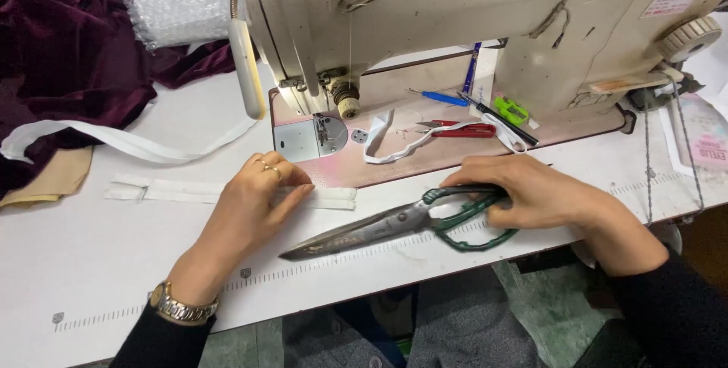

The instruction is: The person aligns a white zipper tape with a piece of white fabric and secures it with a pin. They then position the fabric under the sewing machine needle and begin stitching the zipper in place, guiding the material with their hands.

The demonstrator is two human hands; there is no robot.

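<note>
White strip (227,190) lies flat on the table (91,262) in front of the sewing machine (425,11), left hand (254,197) pressing it down w/ flat fingers, not gripping. Right hand (531,190) is clenched around the green handles of the big scissors (394,224), blades closed & resting on the table just beside the strip. Imo keep the strip pinned taut & square up the blades before cutting.

Left hand (254,193) flat; right hand (527,190) curled, gripping.

White sewing table (91,262), greenish floor (531,322) beneath

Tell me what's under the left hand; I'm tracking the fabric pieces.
The left hand presses on a white fabric strip lying flat on the table. The strip's middle part is covered by the fingers.
</note>
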